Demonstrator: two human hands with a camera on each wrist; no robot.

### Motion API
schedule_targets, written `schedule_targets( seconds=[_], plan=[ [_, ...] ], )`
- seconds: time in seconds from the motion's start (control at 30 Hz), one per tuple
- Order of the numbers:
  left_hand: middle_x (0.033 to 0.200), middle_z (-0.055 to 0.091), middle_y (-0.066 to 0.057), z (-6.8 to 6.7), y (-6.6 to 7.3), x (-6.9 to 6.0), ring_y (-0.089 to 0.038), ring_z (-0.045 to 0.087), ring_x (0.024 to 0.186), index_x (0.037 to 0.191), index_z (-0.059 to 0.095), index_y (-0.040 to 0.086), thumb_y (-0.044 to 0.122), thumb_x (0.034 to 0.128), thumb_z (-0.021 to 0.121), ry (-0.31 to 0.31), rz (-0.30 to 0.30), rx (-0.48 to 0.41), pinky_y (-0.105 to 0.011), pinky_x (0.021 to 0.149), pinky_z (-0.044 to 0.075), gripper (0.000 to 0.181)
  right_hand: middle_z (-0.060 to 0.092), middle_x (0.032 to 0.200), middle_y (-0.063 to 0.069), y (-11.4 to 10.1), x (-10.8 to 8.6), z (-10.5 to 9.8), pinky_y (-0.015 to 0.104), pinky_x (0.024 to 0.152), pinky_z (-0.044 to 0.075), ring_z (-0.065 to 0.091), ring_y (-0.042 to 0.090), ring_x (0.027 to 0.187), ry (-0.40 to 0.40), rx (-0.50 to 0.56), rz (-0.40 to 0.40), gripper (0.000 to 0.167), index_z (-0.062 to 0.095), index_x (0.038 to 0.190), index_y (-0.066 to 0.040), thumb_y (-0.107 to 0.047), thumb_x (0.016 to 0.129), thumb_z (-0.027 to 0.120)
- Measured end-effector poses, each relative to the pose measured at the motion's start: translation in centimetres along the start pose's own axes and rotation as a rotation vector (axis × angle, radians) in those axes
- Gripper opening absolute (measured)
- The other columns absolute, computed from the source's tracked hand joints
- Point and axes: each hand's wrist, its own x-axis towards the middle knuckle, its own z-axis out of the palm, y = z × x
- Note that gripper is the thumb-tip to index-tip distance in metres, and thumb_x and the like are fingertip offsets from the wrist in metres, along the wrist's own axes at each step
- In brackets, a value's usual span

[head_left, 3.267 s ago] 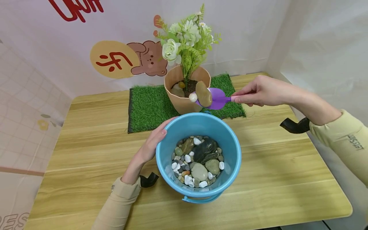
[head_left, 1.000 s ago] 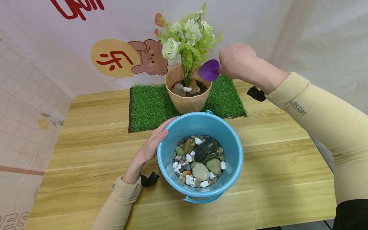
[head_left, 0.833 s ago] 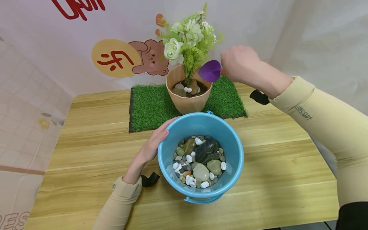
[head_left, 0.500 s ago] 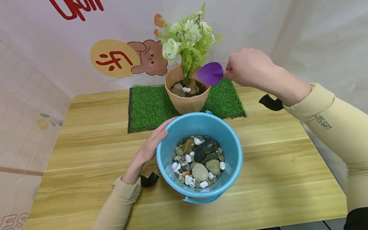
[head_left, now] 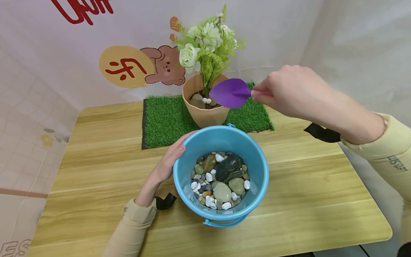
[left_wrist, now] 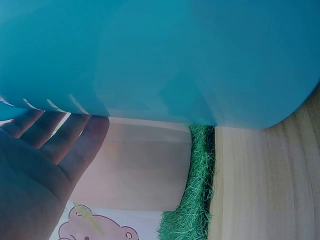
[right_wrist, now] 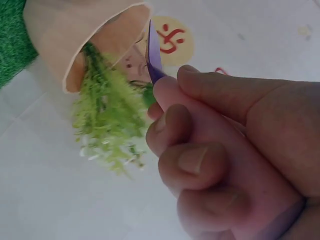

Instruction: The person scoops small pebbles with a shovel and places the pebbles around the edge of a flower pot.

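Note:
In the head view, my right hand (head_left: 295, 92) grips a small trowel with a purple blade (head_left: 230, 93). The right wrist view shows my fingers curled round its pink handle (right_wrist: 225, 155). The bare blade hangs over the right side of a peach flowerpot (head_left: 208, 116), which holds white flowers (head_left: 210, 39), dark soil, larger stones and small white pebbles (head_left: 207, 100). My left hand (head_left: 168, 160) rests against the left outside of a blue bucket (head_left: 181, 178), its fingers (left_wrist: 82, 145) laid along the wall. Many pebbles and stones (head_left: 222, 192) cover the bucket's bottom.
Under the pot lies a green grass mat (head_left: 168, 121) on the wooden table (head_left: 314, 200). Behind stands a white backdrop with a printed bear (head_left: 167, 66). The bucket's handle (head_left: 224, 224) hangs toward the table's near edge.
Stones on the trowel have gone into the pot; a large brown stone and white pebbles now lie there. The trowel rose, turned over, then came down and nearer. The left hand stayed.

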Motion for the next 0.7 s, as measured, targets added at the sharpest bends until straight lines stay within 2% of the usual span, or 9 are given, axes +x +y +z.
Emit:
schedule_targets(
  seconds=[0.17,0.23,0.37,0.47,0.57,0.7],
  plan=[
    [0.160,0.043,-0.032,0.0,-0.2,0.0,-0.055,0.050,0.142,0.163,0.029,-0.001,0.027,0.1069,0.028,0.001,0.008,0.001,-0.061,0.109,0.055,0.063,0.076,0.073,0.000,-1.0,-1.7,0.2,0.039,0.051,0.048,0.065,0.018,0.060,0.040,0.004,-0.052,0.024,0.082,0.107,-0.021,-0.034,0.105,0.063],
    [0.160,0.042,-0.033,-0.1,-0.4,0.0,-0.056,0.050,0.142,0.163,0.029,-0.001,0.026,0.1068,0.028,-0.002,0.011,-0.001,-0.059,0.108,0.056,0.063,0.081,0.082,0.002,-1.3,-2.3,0.4,0.042,0.052,0.053,0.070,0.019,0.063,0.046,0.007,-0.064,0.026,0.082,0.117,-0.019,-0.034,0.104,0.066],
    [0.160,0.042,-0.032,-0.1,-0.4,0.0,-0.056,0.050,0.141,0.164,0.028,-0.001,0.026,0.1068,0.028,-0.002,0.010,0.001,-0.058,0.107,0.057,0.063,0.080,0.079,0.002,-1.8,-3.3,0.9,0.045,0.054,0.056,0.072,0.019,0.064,0.052,-0.011,-0.109,0.028,0.081,0.122,-0.020,-0.035,0.102,0.069],
    [0.161,0.042,-0.031,0.0,-0.2,0.0,-0.055,0.050,0.141,0.164,0.028,0.000,0.027,0.1066,0.028,-0.001,0.002,0.004,-0.058,0.106,0.058,0.064,0.069,0.065,-0.005,-2.3,-3.9,1.4,0.043,0.053,0.055,0.065,0.014,0.058,0.054,-0.033,-0.156,0.020,0.083,0.112,-0.024,-0.034,0.102,0.068],
    [0.162,0.041,-0.031,0.0,0.0,0.0,-0.055,0.050,0.142,0.164,0.028,0.001,0.028,0.1065,0.028,-0.003,-0.006,-0.001,-0.058,0.106,0.058,0.064,0.062,0.060,-0.007,-2.6,-4.2,1.9,0.041,0.051,0.052,0.061,0.012,0.057,0.033,-0.049,-0.194,0.013,0.079,0.099,-0.028,-0.033,0.102,0.068],
    [0.162,0.041,-0.031,0.1,0.0,0.0,-0.055,0.050,0.142,0.164,0.028,0.001,0.028,0.1067,0.028,-0.001,-0.009,0.001,-0.060,0.106,0.057,0.064,0.055,0.058,-0.008,-3.1,-4.3,2.6,0.036,0.046,0.044,0.056,0.010,0.057,-0.013,-0.087,-0.233,0.019,0.068,0.083,-0.029,-0.033,0.102,0.068]
  ],
)
